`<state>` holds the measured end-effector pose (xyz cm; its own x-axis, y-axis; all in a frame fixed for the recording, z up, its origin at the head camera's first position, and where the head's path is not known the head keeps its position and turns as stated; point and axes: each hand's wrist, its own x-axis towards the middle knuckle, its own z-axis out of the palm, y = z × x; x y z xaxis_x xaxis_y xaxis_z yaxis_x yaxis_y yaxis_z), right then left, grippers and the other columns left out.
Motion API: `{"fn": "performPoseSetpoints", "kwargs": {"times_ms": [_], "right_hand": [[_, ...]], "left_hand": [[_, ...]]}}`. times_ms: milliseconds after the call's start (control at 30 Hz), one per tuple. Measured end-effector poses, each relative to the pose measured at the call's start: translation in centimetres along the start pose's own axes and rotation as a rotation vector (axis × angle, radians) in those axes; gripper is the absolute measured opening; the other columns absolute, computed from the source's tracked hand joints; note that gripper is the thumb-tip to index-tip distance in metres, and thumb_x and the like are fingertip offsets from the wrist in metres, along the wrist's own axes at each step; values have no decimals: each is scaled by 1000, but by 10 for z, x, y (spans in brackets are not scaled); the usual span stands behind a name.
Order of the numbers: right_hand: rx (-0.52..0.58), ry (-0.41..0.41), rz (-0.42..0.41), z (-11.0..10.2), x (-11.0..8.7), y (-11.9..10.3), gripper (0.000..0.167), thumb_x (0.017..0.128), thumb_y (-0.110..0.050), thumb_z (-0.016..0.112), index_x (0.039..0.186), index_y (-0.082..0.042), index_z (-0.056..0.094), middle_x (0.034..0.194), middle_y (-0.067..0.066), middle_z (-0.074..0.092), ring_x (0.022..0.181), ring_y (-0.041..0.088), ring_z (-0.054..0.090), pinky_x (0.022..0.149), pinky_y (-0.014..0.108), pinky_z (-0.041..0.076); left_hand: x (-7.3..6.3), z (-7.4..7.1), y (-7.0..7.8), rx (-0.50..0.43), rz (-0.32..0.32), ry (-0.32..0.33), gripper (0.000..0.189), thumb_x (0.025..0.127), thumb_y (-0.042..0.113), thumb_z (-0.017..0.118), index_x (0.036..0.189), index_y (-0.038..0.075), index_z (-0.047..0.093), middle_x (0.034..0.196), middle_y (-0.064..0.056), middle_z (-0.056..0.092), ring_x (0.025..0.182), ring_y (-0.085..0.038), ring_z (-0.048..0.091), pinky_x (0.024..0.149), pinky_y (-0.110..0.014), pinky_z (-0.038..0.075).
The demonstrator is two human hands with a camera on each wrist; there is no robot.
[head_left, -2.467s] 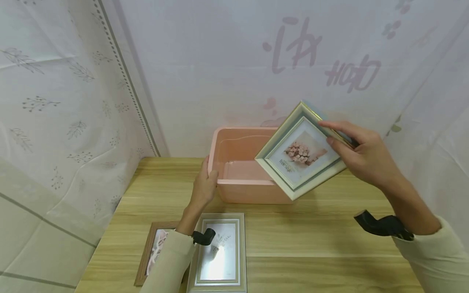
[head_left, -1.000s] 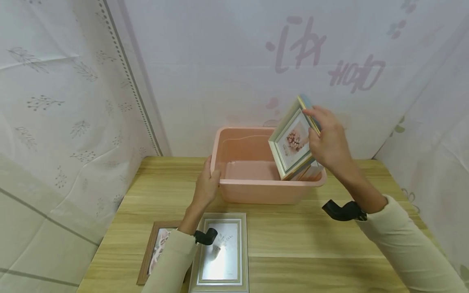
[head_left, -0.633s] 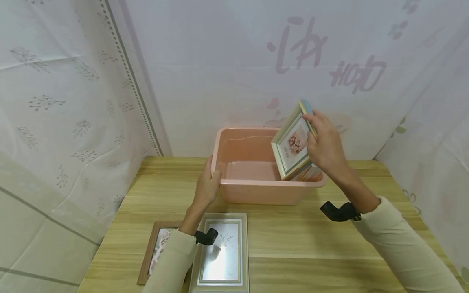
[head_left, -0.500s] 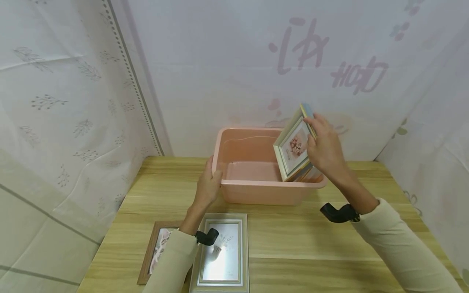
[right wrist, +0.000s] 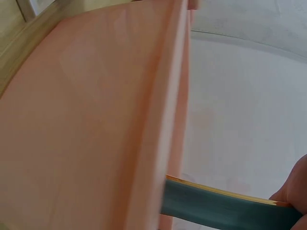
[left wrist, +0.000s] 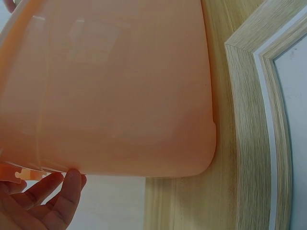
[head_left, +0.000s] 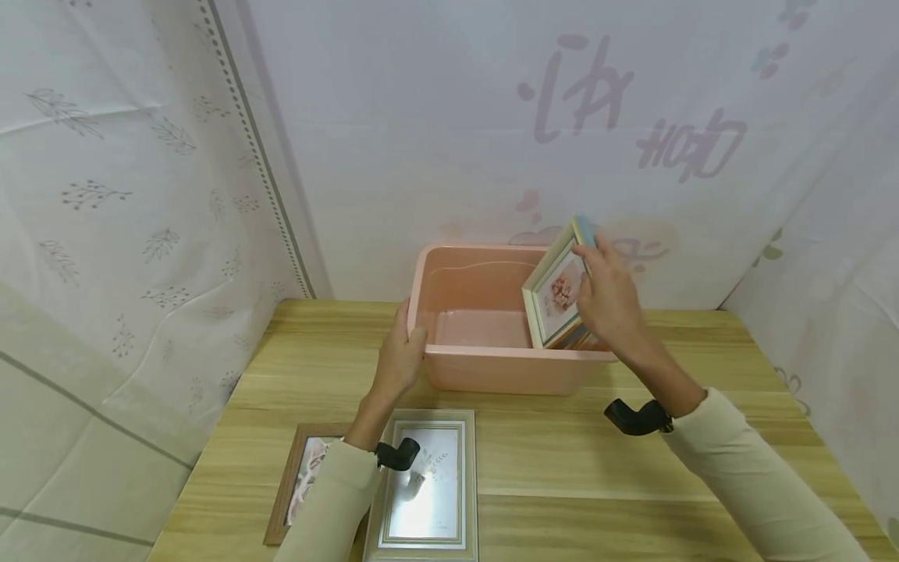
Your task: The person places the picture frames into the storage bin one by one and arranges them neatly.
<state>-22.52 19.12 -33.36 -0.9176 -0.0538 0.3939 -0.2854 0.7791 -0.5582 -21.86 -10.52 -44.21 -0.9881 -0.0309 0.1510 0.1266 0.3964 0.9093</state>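
Note:
A pink plastic basin (head_left: 513, 368) stands on the wooden table. My left hand (head_left: 399, 355) grips its left rim, with the fingers round the outside in the left wrist view (left wrist: 53, 199). On the right, my right hand (head_left: 609, 295) pinches a cream picture frame (head_left: 531, 312) by its upper right edge. That frame leans tilted inside the right part of the basin, its flower print facing left and its lower part below the front rim. The right wrist view shows the frame's blue-green side (right wrist: 225, 208) rising above the basin rim. Something else, partly hidden, lies behind the frame.
In front of the basin, a pale gold-lined picture frame (head_left: 469, 476) lies flat. Left of it is a brown wooden frame (head_left: 284, 492), partly covered by the left sleeve. A patterned white cloth (head_left: 435, 117) hangs behind the table (head_left: 597, 484).
The right hand has brought the cream frame leftward over the basin, turned it steeper and lowered it inside. The left hand keeps its hold on the rim.

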Motion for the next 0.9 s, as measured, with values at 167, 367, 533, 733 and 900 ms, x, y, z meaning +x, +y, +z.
{"fn": "performPoseSetpoints", "kwargs": {"times_ms": [167, 367, 533, 733, 900], "right_hand": [[-32, -13, -32, 10, -4, 6, 46, 97, 13, 40, 141, 14, 52, 158, 39, 28, 138, 59, 39, 86, 62, 54], [-85, -5, -41, 21, -8, 12, 49, 92, 15, 43, 140, 13, 52, 157, 41, 28, 119, 62, 55, 66, 58, 57], [-156, -69, -57, 31, -10, 16, 57, 87, 17, 64, 141, 14, 49, 159, 41, 22, 134, 65, 39, 78, 62, 57], [-278, -147, -53, 40, -11, 17, 56, 90, 7, 69, 141, 16, 47, 162, 40, 18, 146, 65, 13, 98, 72, 43], [-359, -208, -37, 45, -9, 13, 35, 100, 5, 56, 133, 16, 52, 164, 38, 14, 148, 63, 9, 102, 71, 39]], "left_hand": [[0, 1, -1, -4, 9, -2, 63, 101, 22, 41, 162, 11, 32, 149, -23, 54, 116, -38, 59, 98, -60, 50], [-1, 1, -2, -18, 14, -6, 62, 102, 21, 42, 162, 10, 32, 150, -24, 52, 117, -38, 59, 99, -61, 49], [0, 1, -3, -17, 8, -5, 63, 102, 23, 42, 163, 11, 30, 150, -24, 52, 118, -38, 59, 99, -61, 49], [1, 2, -3, -25, 16, -9, 61, 103, 20, 43, 162, 10, 31, 150, -23, 52, 120, -38, 59, 100, -61, 48], [1, 1, -2, -16, 0, -7, 62, 103, 22, 43, 163, 12, 30, 150, -22, 52, 120, -38, 58, 101, -61, 48]]}}
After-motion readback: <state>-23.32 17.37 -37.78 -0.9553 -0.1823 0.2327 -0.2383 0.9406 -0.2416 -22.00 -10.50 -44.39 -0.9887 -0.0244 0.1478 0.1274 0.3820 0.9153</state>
